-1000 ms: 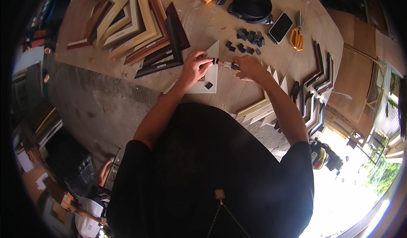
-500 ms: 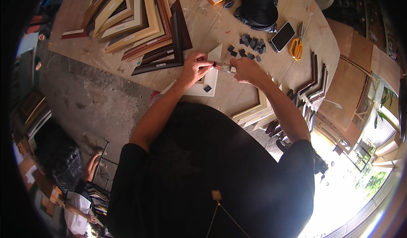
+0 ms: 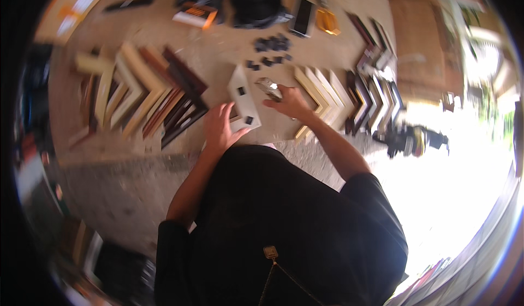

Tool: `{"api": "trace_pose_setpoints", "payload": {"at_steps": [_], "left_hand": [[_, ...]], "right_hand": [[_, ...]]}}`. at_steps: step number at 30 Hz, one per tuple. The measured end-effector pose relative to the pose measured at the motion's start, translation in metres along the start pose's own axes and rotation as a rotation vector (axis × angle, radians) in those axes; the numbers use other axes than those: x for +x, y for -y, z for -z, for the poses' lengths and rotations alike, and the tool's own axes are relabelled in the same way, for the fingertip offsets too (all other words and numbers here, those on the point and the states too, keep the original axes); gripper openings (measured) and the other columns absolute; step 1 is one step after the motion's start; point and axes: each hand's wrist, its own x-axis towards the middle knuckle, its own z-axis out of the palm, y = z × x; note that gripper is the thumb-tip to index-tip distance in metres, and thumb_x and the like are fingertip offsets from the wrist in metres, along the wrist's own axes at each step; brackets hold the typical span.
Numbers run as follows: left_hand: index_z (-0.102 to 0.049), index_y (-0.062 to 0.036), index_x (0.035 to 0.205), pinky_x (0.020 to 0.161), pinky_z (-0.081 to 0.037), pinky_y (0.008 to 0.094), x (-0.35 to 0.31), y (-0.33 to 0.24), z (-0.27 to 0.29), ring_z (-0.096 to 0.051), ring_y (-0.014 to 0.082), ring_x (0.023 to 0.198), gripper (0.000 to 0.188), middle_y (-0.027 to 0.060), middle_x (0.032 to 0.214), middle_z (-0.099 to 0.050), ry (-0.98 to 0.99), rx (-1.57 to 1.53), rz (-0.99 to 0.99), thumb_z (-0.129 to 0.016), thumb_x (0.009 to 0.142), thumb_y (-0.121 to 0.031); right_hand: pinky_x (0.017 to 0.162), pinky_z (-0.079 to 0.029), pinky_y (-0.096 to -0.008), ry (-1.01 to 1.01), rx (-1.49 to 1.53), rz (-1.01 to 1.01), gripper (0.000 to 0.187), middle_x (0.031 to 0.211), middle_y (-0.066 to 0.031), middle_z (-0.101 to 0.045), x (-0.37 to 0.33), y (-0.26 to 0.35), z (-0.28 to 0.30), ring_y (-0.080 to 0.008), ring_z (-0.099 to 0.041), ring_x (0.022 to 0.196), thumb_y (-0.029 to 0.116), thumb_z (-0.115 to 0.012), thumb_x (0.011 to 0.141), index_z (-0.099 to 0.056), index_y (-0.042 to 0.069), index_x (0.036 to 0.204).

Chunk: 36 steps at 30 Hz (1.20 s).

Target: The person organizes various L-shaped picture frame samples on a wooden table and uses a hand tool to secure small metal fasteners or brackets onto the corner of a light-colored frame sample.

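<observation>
White frame corner (image 3: pixel 249 106), left hand (image 3: pixel 221 129) over its near side, fingers spread, grip unclear, right hand (image 3: pixel 291 104) clasping metal tool (image 3: pixel 267 87)

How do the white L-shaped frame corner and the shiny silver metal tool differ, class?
Look: the white L-shaped frame corner carries two black squares; the shiny silver metal tool shows none.
Pose: the left hand partly covers the frame corner on the brown table; the right hand grips the tool.
Shared: each is partly hidden.
</observation>
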Motion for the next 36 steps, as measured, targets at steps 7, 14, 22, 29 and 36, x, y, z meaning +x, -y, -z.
{"api": "trace_pose_setpoints", "payload": {"at_steps": [7, 14, 22, 29, 36], "left_hand": [[-0.049, -0.005, 0.127, 0.085, -0.047, 0.046, -0.016, 0.028, -0.02, -0.055, 0.0356, 0.099, 0.081, 0.0166, 0.105, -0.056, 0.246, 0.063, -0.163, -0.082, 0.057, -0.031], [-0.057, -0.0014, 0.119, 0.084, -0.049, 0.0456, -0.024, 0.028, 0.015, -0.058, 0.0355, 0.094, 0.063, 0.0172, 0.101, -0.058, 0.231, -0.067, -0.204, -0.076, 0.061, -0.02], [-0.056, 0.011, 0.117, 0.071, -0.056, 0.0361, 0.015, -0.034, 0.096, -0.064, 0.0246, 0.085, 0.056, 0.0211, 0.106, -0.063, 0.2, -1.171, 0.39, -0.06, 0.071, -0.02], [-0.052, 0.014, 0.118, 0.07, -0.059, 0.0427, 0.053, -0.097, 0.059, -0.067, 0.0332, 0.084, 0.065, 0.0278, 0.105, -0.062, 0.491, -1.641, 0.436, -0.055, 0.071, -0.031], [-0.049, 0.013, 0.126, 0.068, -0.06, 0.0432, 0.097, -0.179, -0.017, -0.066, 0.0331, 0.091, 0.071, 0.0279, 0.11, -0.061, 1.045, -1.631, 0.56, -0.047, 0.089, -0.048]], "right_hand": [[0.08, -0.051, -0.0455, -0.394, 0.218, -0.282, 0.055, 0.097, -0.0226, -0.066, -0.015, -0.01, -0.086, -0.0385, -0.064, 0.092, 0.044, -0.072, 0.075, -0.061, -0.002, 0.103], [0.08, -0.05, -0.0454, -0.5, 0.321, -0.287, 0.049, 0.101, -0.0195, -0.058, -0.026, -0.004, -0.105, -0.038, -0.061, 0.095, 0.037, -0.074, 0.076, -0.057, -0.001, 0.102], [0.088, -0.05, -0.0449, -0.442, 0.37, -0.037, 0.057, 0.116, -0.0197, -0.054, -0.047, -0.007, -0.106, -0.0379, -0.057, 0.107, 0.029, -0.073, 0.077, -0.053, 0.0, 0.122], [0.106, -0.032, -0.0522, -0.954, 0.221, 0.446, 0.076, 0.129, -0.0174, -0.049, -0.143, -0.031, 0.05, -0.0385, -0.043, 0.125, 0.033, -0.081, 0.064, -0.052, 0.008, 0.129], [0.085, -0.054, -0.0432, -0.626, 0.346, 0.187, 0.082, 0.115, -0.0208, -0.058, -0.167, -0.13, 0.058, -0.0355, -0.062, 0.103, 0.025, -0.078, 0.066, -0.041, 0.011, 0.138]]}}
